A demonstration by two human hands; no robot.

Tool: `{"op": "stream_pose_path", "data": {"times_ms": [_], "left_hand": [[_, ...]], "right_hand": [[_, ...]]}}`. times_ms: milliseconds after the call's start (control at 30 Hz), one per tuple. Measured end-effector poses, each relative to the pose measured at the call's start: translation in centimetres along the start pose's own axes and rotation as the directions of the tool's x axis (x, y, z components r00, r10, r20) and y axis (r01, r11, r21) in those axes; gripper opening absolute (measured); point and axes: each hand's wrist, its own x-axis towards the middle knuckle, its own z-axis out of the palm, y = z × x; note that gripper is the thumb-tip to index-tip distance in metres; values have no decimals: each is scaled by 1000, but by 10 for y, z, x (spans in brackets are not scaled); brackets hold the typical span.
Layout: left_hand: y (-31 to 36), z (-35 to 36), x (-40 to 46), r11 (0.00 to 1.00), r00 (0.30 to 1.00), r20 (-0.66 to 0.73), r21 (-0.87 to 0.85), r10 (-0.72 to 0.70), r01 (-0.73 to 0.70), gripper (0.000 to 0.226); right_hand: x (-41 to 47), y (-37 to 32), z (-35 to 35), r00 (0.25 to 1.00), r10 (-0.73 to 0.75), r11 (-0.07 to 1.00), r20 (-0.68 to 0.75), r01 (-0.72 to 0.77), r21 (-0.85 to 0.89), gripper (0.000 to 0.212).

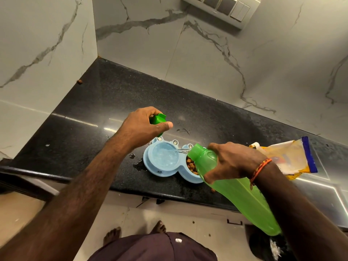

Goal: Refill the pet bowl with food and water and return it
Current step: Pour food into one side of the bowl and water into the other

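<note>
A light blue double pet bowl [150,167] sits near the front edge of the black counter [94,113]. Its left cup holds water [163,156]; its right cup holds brown kibble [191,165]. My right hand [231,161] grips a green water bottle [241,193], tilted with its mouth over the bowl, and a thin stream runs from it into the left cup. My left hand [145,125] hovers just behind the bowl, closed on the bottle's green cap [157,119].
A yellow-and-white food bag [290,157] with a blue top strip lies on the counter to the right. Water drops [135,159] wet the counter left of the bowl. One kibble piece [80,81] lies near the left wall. A switch panel [224,8] is on the back wall.
</note>
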Motion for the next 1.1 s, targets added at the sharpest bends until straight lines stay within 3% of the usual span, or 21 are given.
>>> {"op": "stream_pose_path", "data": {"times_ms": [200,433,633,767,900,1033,1100], "left_hand": [[2,-2,-2,1000,1000,8,5,-9,9,48],[38,-15,-11,980,997,65,191,43,-55,61],[78,-43,-21,936,982,28,297,189,-188,68],[98,-66,-24,831,936,47,446,348,-332,56],[106,-87,-27,765,914,51,529,403,-367,56],[103,-102,-33,702,896,78,593,437,-394,48],[101,-109,-35,691,897,144,590,418,-417,37]], "right_hand": [[-4,-6,7,997,-14,999,-79,17,43,93],[-10,-14,1,975,-77,972,-210,120,202,91],[-14,-41,-9,872,-134,925,-471,281,257,85],[-10,-63,-16,801,-148,898,-580,355,261,92],[-3,-87,-24,720,-160,856,-675,442,269,102],[6,-105,-37,684,-156,786,-712,523,330,79],[10,-114,-39,681,-170,771,-712,542,335,78]]}}
